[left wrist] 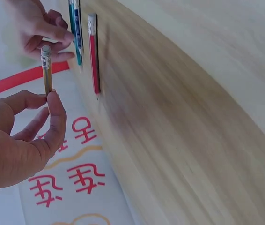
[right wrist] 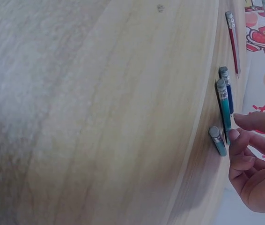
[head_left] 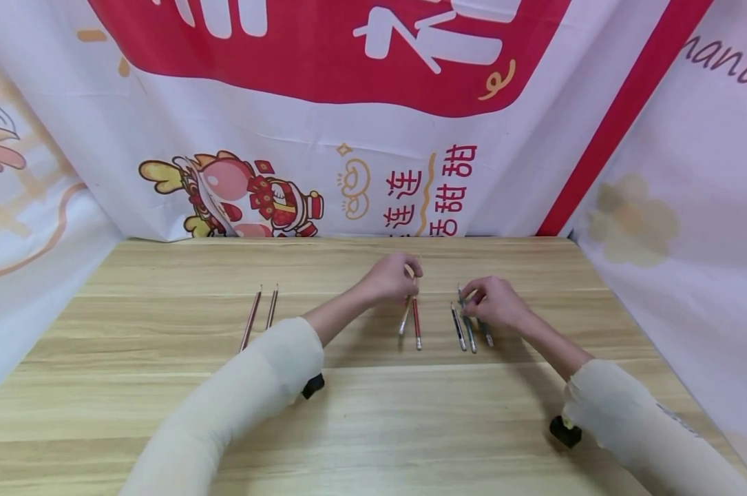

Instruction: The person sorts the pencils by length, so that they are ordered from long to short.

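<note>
My left hand [head_left: 393, 277] pinches a yellow pencil [left wrist: 47, 75] between thumb and fingertips, its eraser end pointing back towards me. Beside it a red pencil [head_left: 417, 322] with a white eraser lies on the table. My right hand [head_left: 496, 300] is over a small group of pencils, its thumb and forefinger apart, with fingertips right at a teal pencil [right wrist: 224, 101]. A dark blue pencil [right wrist: 230, 93] lies on one side of that one, and another teal pencil [right wrist: 218, 143] on the other, partly under the hand.
Two brownish-red pencils, one farther left [head_left: 251, 320] and one beside it [head_left: 272, 306], lie on the wooden table [head_left: 398, 427], partly behind the left sleeve. A printed cloth [head_left: 323, 117] stands along the table's back edge, with cloth at both sides.
</note>
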The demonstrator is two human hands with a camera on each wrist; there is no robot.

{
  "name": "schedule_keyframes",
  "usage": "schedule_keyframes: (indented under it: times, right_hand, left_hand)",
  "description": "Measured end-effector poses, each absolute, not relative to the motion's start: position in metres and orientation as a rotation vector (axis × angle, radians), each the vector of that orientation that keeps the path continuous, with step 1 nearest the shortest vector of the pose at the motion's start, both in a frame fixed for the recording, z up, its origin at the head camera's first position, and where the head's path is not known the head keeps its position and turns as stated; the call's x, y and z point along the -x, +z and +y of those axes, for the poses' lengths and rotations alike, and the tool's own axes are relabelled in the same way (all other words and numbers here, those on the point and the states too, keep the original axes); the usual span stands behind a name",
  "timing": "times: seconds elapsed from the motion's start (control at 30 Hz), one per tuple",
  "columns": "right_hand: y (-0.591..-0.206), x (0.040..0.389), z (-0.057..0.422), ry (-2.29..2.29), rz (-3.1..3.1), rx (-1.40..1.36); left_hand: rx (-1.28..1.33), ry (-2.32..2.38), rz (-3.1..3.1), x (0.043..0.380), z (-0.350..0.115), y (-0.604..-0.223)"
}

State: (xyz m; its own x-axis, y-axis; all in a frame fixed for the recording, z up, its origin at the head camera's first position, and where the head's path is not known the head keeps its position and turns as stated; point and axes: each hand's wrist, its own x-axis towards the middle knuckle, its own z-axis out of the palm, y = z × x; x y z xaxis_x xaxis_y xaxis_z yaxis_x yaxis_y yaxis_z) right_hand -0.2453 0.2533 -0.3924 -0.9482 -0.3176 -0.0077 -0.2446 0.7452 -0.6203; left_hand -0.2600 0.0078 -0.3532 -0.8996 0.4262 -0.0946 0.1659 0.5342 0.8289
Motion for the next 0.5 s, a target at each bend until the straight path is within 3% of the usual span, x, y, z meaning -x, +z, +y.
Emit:
schedule_keyframes:
  times: [0.5]
  right_hand:
    - [-0.394,0.246,0.249,-0.934,2.859,0.561]
  left_hand:
    - [-0.455,1.352,2.474,0.259,-0.031,-0.358]
